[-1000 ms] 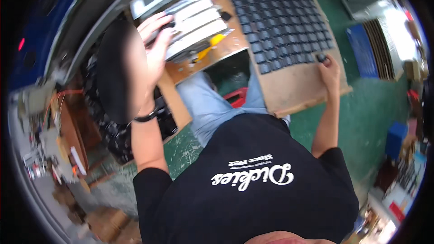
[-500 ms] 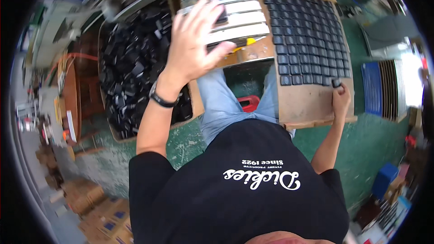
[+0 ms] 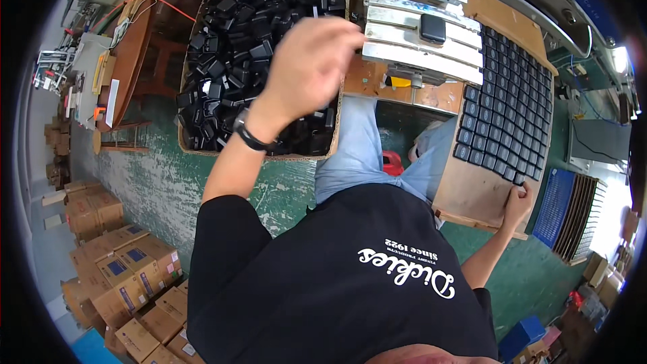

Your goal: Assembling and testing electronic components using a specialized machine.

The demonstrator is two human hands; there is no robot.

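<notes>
While the person looks down, a big cardboard box (image 3: 202, 141) full of small black parts (image 3: 242, 34) sits at the far left of the desk (image 3: 377, 84). Beside the box on the right is a metal machine (image 3: 404, 34) with flat silver bars, and one black part (image 3: 433, 27) rests on top of it. Further right of the box lies a wooden board (image 3: 472, 192) covered with neat rows of black parts (image 3: 512, 108). The left hand (image 3: 310, 61) hangs over the right side of the box, loosely curled; I cannot tell if its fingers hold anything. The right hand (image 3: 519, 203) is at the near edge of the board, far from the box, its fingers (image 3: 522, 190) pinching one black part at the end of a row.
</notes>
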